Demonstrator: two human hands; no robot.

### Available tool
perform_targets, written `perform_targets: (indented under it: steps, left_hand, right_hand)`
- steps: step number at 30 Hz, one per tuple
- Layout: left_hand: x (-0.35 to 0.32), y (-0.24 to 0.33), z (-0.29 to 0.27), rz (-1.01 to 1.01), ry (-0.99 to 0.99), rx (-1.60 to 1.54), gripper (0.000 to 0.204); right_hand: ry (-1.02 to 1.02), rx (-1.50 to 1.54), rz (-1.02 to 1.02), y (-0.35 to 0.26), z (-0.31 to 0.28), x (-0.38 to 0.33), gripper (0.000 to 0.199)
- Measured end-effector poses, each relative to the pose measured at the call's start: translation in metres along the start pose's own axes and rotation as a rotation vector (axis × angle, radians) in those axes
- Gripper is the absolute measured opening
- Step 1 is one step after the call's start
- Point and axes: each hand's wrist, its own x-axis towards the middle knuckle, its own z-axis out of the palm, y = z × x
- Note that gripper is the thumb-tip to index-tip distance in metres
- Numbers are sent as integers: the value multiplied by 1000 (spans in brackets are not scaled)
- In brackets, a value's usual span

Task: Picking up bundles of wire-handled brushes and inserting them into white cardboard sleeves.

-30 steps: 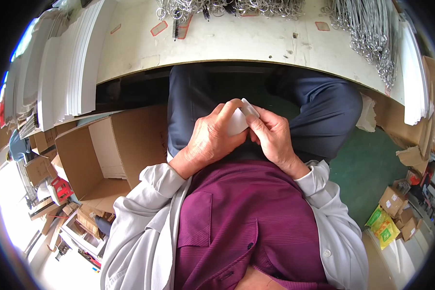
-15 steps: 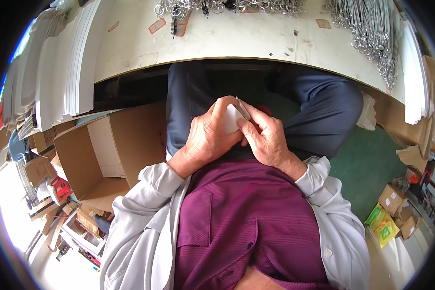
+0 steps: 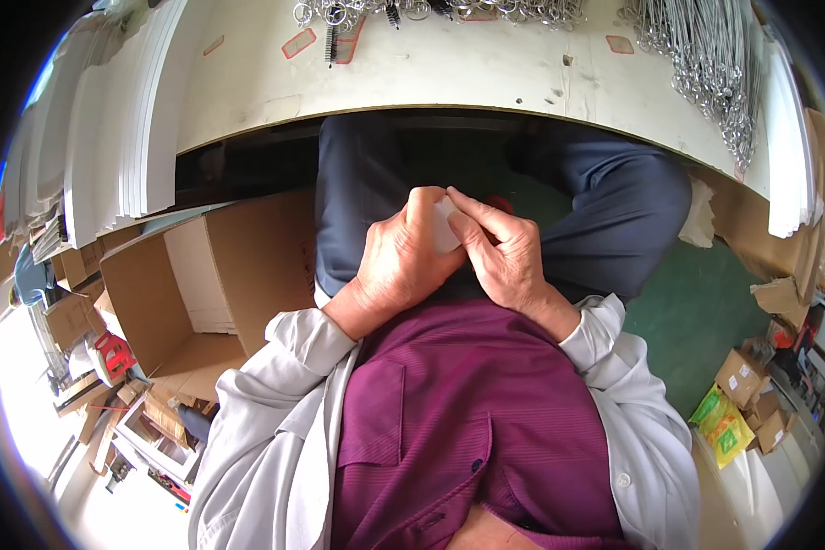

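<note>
Over my lap, in front of the table edge, both hands hold a small white box (image 3: 445,227), most of it hidden by the fingers. My left hand (image 3: 401,249) wraps round its left side, the index finger bent over the top. My right hand (image 3: 507,259) closes on the other side, with its thumb against the white face and its fingertips meeting the left index finger at the far end. Only a strip of the white face shows between the hands.
Ahead lies a pale table (image 3: 412,78) bearing metal ring-ended wire pieces (image 3: 706,73) at the back and right. White flat sheets (image 3: 124,119) stand stacked on its left. An open cardboard box (image 3: 170,289) is at my left, and a yellow-green bag (image 3: 724,426) lies at lower right.
The box has turned slightly in my hands, and its far edge, with a grey gap visible before, is now covered by my fingers. My right thumb has shifted a little up.
</note>
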Motion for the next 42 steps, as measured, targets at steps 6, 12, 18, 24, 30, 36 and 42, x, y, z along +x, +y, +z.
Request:
perform_targets:
  steps: [6, 12, 18, 24, 30, 36, 42]
  left_hand:
    - [1, -3, 3, 33, 45, -4, 50]
    - [-6, -4, 0, -36, 32, -16, 55]
    - [-8, -2, -1, -38, 20, 7, 52]
    - [-10, -4, 4, -24, 25, 1, 55]
    - [-9, -6, 3, -6, 41, 1, 56]
    - [-9, -4, 4, -19, 30, -11, 55]
    - [-8, -6, 6, 42, 66, -4, 48]
  right_hand:
    - [6, -24, -57, -1, 0, 3, 30]
    - [-102, 31, 114, -5, -4, 2, 37]
    - [-131, 411, 327, -7, -14, 3, 40]
    - [-79, 128, 184, -4, -5, -2, 28]
    - [-58, 127, 174, -6, -2, 0, 28]
    - [-22, 326, 318, -7, -5, 4, 19]
    - [4, 370, 358, -2, -9, 8, 18]
